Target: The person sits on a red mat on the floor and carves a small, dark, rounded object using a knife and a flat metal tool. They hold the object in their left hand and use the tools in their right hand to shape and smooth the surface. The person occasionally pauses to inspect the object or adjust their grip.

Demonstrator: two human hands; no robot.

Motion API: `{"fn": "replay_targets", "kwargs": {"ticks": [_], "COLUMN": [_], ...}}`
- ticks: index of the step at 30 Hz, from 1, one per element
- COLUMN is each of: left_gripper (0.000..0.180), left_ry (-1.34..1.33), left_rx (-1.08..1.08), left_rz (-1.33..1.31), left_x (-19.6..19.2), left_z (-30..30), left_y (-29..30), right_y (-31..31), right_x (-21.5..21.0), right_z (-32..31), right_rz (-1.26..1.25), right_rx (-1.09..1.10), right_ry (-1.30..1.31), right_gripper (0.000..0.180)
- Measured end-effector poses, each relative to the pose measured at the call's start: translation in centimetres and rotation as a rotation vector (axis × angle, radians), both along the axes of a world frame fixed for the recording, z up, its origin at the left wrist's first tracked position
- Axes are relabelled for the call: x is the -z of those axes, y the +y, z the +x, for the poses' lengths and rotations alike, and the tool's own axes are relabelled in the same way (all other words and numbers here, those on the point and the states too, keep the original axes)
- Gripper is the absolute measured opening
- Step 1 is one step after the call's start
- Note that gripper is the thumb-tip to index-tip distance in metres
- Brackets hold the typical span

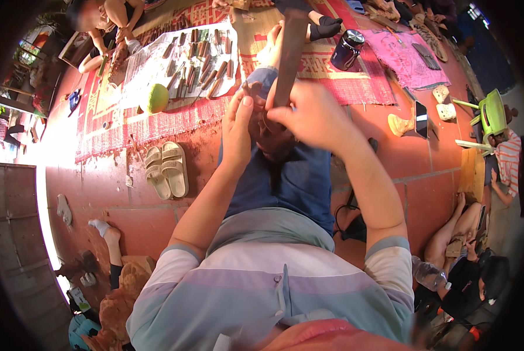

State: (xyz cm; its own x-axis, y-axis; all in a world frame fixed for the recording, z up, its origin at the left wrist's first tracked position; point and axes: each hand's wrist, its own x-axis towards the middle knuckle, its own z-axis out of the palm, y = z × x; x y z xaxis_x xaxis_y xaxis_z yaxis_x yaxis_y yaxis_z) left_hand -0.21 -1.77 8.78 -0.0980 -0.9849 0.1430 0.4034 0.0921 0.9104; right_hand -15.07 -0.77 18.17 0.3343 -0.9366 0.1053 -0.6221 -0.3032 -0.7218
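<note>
Red tiles point(426, 158) are covered ahead by a woven mat point(115, 143), on which a white cloth point(136, 64) is spread with rows of dark-handled tools point(205, 48). Sandals point(176, 169) are placed on the tiles at left; a dark bottle point(348, 50) is stood at the right part of the mat. Above the thighs, a flat dark bar point(291, 55) is grasped near its lower end by the right hand point(317, 114), the fingers being wrapped around it. Its long axis is directed away from the torso, with a slight lean to the right, and its free end is extended well beyond both hands. The left hand point(238, 126) is positioned just left of the bar, thumb uppermost and fingers curled; whether anything is gripped there cannot be told. Between the hands, in shadow, a brown piece point(274, 140) is located, offset toward the torso from the bar's lower end. Contact between bar and piece cannot be confirmed. Of the two hands, the right is nearer the bar.
</note>
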Motion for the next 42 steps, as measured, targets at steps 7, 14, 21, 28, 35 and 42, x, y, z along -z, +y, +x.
{"fn": "replay_targets", "kwargs": {"ticks": [7, 14, 21, 28, 35, 42], "left_gripper": [0.057, 0.058, 0.054, 0.054, 0.056, 0.054], "left_ry": [0.157, 0.147, 0.174, 0.176, 0.151, 0.105], "left_rx": [-0.061, -0.089, -0.086, -0.081, -0.089, -0.091], "left_rz": [0.105, 0.081, 0.075, 0.109, 0.114, 0.04], "left_x": [0.5, 0.5, 0.4, 0.6, -0.1, 0.6], "left_z": [-0.7, -0.9, -1.0, -1.0, -1.0, -1.0], "left_y": [0.4, 0.2, 0.0, 0.1, 0.3, 0.1], "right_y": [-0.3, -2.7, -3.2, -3.2, -2.4, -2.8], "right_x": [-0.3, 0.9, -0.2, 0.7, 0.2, 1.4], "right_z": [-0.2, -1.1, -1.4, -2.1, -1.7, -1.8], "right_rz": [-0.045, 0.05, 0.275, 0.015, 0.176, 0.097], "right_rx": [-0.082, -0.03, 0.13, 0.012, 0.022, -0.027], "right_ry": [-0.079, -0.161, -0.406, -0.176, -0.223, -0.066], "right_gripper": [0.008, 0.015, 0.013, 0.011, 0.011, 0.012]}}
